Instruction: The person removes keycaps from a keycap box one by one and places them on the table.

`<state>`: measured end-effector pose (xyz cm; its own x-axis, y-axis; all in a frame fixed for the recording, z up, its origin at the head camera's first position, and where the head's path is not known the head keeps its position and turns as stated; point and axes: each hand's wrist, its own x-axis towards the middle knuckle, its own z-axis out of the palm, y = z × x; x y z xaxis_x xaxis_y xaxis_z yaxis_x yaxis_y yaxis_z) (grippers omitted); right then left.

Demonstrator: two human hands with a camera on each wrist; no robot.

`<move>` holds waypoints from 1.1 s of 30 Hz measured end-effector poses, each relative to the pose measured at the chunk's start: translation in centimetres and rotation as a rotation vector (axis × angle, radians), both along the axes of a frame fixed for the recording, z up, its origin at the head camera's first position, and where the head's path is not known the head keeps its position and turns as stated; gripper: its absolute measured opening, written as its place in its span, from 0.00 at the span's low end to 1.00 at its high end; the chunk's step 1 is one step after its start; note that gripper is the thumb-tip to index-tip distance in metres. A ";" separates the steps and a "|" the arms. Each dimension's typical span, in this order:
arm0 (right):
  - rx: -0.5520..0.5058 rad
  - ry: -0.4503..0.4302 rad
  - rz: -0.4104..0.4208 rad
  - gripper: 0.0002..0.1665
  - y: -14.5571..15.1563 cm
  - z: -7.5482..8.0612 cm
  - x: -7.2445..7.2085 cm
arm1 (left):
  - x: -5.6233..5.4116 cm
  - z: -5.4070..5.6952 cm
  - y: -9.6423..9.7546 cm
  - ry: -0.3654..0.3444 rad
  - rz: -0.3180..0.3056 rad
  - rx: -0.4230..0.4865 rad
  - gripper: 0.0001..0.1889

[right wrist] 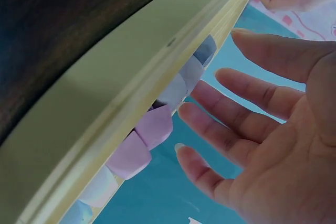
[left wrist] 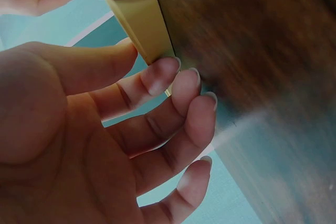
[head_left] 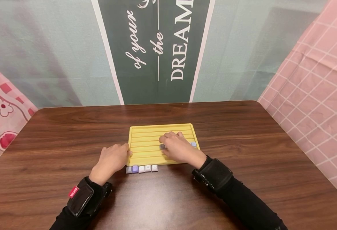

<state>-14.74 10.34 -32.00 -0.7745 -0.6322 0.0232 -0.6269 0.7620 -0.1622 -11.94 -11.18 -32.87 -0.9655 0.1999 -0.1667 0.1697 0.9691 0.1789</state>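
A shallow yellow tray (head_left: pixel 145 139) with ridged rows lies on the table. My left hand (head_left: pixel 112 158) pinches its left edge between thumb and index finger, the other fingers loosely bent. Over the tray's right half hovers my right hand (head_left: pixel 178 147), fingers spread and slightly bent, nothing between them. Beneath it runs a row of keycaps: a dark grey keycap (head_left: pixel 162 147) at the left end, a light blue keycap (head_left: pixel 193 144) at the right, and pink keycaps (right wrist: pixel 154 127) between, seen in the right wrist view. The right hand hides most of this row in the head view.
Along the tray's front edge sit several loose keycaps, among them a grey keycap (head_left: pixel 129 170), a purple keycap (head_left: pixel 135 169) and a white keycap (head_left: pixel 148 168). Brown wooden table (head_left: pixel 243 143) surrounds the tray. A printed cloth (head_left: pixel 157 64) hangs behind it.
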 end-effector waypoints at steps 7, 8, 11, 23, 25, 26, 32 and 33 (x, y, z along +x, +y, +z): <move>0.014 -0.011 -0.007 0.10 0.0 -0.1 -0.2 | 0.0 0.0 0.0 0.003 0.002 0.004 0.10; 0.017 -0.014 -0.008 0.09 0.0 -0.1 -0.2 | 0.0 0.0 0.0 0.004 0.001 0.004 0.10; 0.027 -0.019 -0.011 0.07 -0.1 0.0 -0.3 | 0.1 0.1 0.0 0.008 -0.002 0.003 0.11; 0.044 -0.049 -0.031 0.03 -0.3 0.0 -0.7 | 0.2 0.1 -0.1 0.010 -0.005 0.003 0.11; 0.048 -0.049 -0.033 0.04 -0.3 0.0 -0.7 | 0.2 0.0 -0.1 0.008 -0.005 0.003 0.11; 0.050 -0.048 -0.034 0.04 -0.3 0.0 -0.7 | 0.2 0.0 -0.1 0.007 -0.005 0.003 0.10; 0.052 -0.047 -0.035 0.05 -0.3 -0.1 -0.8 | 0.1 0.0 0.0 0.007 -0.004 0.004 0.10; 0.050 -0.049 -0.035 0.05 -0.4 -0.1 -0.8 | 0.1 0.1 0.0 0.006 -0.004 0.004 0.10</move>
<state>-15.52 9.98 -32.07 -0.7956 -0.6041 -0.0465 -0.5919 0.7913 -0.1532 -11.80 -11.22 -32.81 -0.9656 0.2048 -0.1599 0.1752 0.9677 0.1813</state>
